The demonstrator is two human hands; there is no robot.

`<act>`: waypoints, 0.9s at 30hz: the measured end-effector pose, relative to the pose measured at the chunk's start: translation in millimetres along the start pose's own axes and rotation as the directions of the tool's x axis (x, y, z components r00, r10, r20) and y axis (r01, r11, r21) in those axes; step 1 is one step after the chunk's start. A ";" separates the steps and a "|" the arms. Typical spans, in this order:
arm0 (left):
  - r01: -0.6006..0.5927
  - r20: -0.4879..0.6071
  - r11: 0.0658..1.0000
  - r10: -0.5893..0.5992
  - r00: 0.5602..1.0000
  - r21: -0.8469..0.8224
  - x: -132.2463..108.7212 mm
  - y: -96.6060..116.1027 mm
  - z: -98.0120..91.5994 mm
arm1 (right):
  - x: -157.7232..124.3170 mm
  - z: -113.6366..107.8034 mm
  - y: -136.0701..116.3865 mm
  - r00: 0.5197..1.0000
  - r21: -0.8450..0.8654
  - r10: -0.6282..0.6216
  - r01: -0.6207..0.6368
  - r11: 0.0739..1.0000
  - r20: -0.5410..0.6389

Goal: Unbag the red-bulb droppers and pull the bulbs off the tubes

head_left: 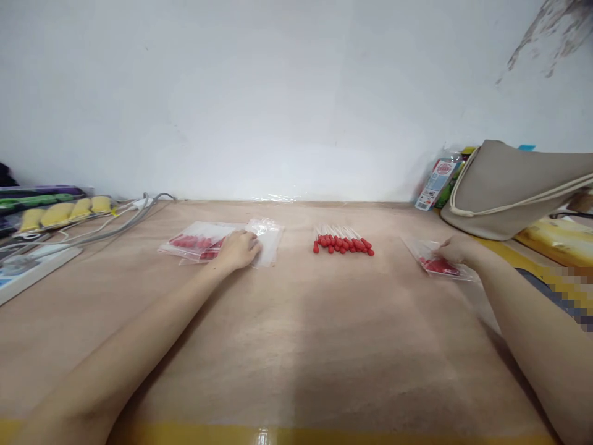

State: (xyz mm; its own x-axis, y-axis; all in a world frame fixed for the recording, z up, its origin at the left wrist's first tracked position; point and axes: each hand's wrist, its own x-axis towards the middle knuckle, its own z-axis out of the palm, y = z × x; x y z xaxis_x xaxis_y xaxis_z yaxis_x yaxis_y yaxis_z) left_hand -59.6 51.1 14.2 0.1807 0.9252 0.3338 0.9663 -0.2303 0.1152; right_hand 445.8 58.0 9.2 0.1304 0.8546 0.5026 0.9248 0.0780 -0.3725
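Observation:
My left hand (pixel 239 249) has its fingers curled onto the edge of some clear flat plastic bags (pixel 267 242). Just left of it lie more clear bags (pixel 197 241) with red-tipped sticks inside, partly covered by the hand. My right hand (pixel 456 250) is closed on the upper part of a clear plastic bag (pixel 438 266) with red pieces in it, resting on the table; its fingertips are partly hidden. Between the hands, a row of white sticks with red bulb-shaped tips (pixel 343 243) lies on the table, tips toward me.
At the left are a power strip (pixel 41 266), grey cables (pixel 132 219) and yellow packets (pixel 69 213). A grey-beige bag with cord (pixel 519 188) and a plastic bottle (pixel 438 182) stand at the back right. A white wall (pixel 296 99) rises behind the wooden table (pixel 278 346).

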 end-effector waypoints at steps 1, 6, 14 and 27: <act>-0.006 0.012 1.000 0.006 1.000 0.001 0.5 -1.6 4.5 | 1.2 -2.0 -4.0 0.998 -0.028 0.037 -0.035 0.999 0.044; 0.046 -0.024 0.999 -0.046 0.999 0.018 1.1 3.4 20.7 | 3.4 -25.1 -43.6 0.985 -0.097 0.115 -0.103 0.990 0.126; 0.000 -0.522 0.995 -0.053 0.852 -0.102 -9.1 30.1 3.6 | -52.4 -24.3 -179.7 0.731 0.510 -0.601 0.401 0.761 0.323; -0.487 -0.255 0.713 0.416 0.873 -0.504 -88.7 69.2 -15.3 | -92.7 50.1 -218.1 0.850 0.467 -0.513 0.407 0.785 0.122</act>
State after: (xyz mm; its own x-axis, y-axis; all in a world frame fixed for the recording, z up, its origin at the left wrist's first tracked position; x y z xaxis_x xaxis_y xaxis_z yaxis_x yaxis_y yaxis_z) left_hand -11.6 -51.4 6.8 0.5127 0.6348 0.5781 0.5086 -0.7670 0.3911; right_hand 214.1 -12.4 4.8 -0.4069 0.7488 0.5231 0.6120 0.6486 -0.4525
